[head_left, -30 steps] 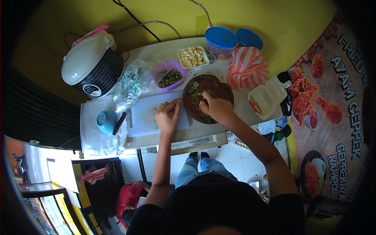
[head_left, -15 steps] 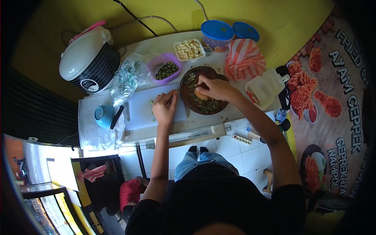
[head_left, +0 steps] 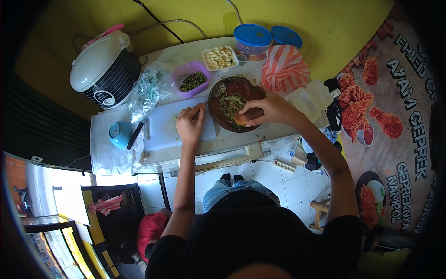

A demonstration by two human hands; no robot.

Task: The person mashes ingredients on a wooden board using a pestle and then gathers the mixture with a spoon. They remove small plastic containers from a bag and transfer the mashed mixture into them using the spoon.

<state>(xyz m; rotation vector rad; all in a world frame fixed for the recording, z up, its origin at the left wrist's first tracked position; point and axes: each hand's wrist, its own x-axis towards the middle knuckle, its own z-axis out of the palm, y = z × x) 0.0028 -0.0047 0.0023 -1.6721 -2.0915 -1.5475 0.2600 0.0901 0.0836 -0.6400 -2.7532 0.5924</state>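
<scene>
Pestle under right hand, inside mortar.

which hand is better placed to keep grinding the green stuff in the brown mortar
Right. The right hand already grips the pestle inside the mortar, on the green mix. The left hand holds a spoon handle at the rim.

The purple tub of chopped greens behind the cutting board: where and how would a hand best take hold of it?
Probably by the rim of the purple tub, fingers over the near long side, coming from the cutting board. The tub stands upright and open, so gripping its walls keeps fingers out of the greens. A plastic bag crowds its left, and the dark mortar its right.
</scene>
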